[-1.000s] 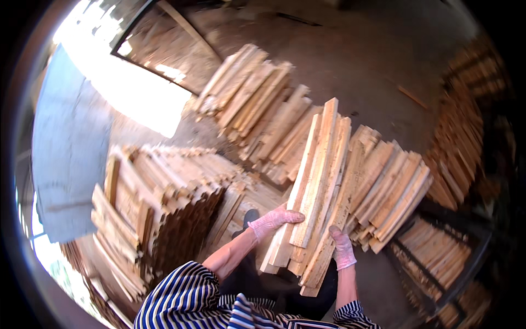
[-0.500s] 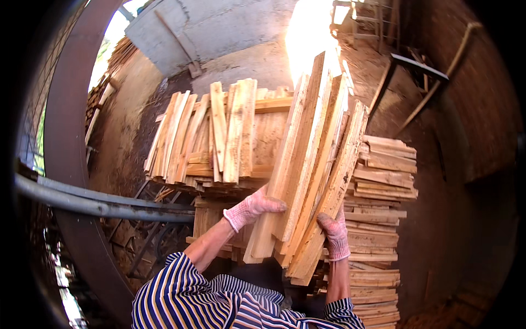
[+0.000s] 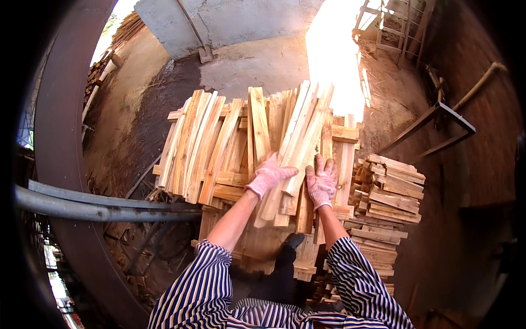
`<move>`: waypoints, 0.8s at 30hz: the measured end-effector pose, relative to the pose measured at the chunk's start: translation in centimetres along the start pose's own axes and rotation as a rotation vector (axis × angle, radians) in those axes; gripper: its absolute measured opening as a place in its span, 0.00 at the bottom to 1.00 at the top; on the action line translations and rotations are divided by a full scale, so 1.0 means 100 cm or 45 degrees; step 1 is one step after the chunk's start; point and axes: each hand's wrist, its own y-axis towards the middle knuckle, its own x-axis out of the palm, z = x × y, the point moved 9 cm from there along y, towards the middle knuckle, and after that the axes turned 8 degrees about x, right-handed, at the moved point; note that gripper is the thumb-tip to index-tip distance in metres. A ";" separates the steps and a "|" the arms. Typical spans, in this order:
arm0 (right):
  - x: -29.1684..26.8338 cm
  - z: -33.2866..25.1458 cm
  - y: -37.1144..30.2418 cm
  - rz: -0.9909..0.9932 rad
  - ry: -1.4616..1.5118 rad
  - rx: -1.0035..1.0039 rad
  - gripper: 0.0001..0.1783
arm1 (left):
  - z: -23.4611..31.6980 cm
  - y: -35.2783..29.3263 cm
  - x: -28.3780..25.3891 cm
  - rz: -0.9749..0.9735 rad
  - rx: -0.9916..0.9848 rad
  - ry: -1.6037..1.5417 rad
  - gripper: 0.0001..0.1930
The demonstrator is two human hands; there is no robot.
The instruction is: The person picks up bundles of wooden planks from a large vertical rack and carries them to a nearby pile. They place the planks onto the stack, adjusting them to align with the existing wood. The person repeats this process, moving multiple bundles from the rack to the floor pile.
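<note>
The sticks (image 3: 309,137) sit over the wood pile (image 3: 222,151), their low ends blurry, the right hand (image 3: 322,183) with fingers (image 3: 319,164) spread beside them, while the left hand (image 3: 268,176) hides part, so I cannot tell its grip.

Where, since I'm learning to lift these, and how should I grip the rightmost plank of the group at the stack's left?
I'd take its near end: the plank points toward the person and seems to reach past the crosspiece. Come from its right, where a gap leaves finger room, thumb over the top.
</note>
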 end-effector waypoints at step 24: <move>0.040 -0.010 -0.005 0.129 0.204 -0.146 0.31 | -0.044 0.005 -0.014 -0.007 0.077 0.121 0.60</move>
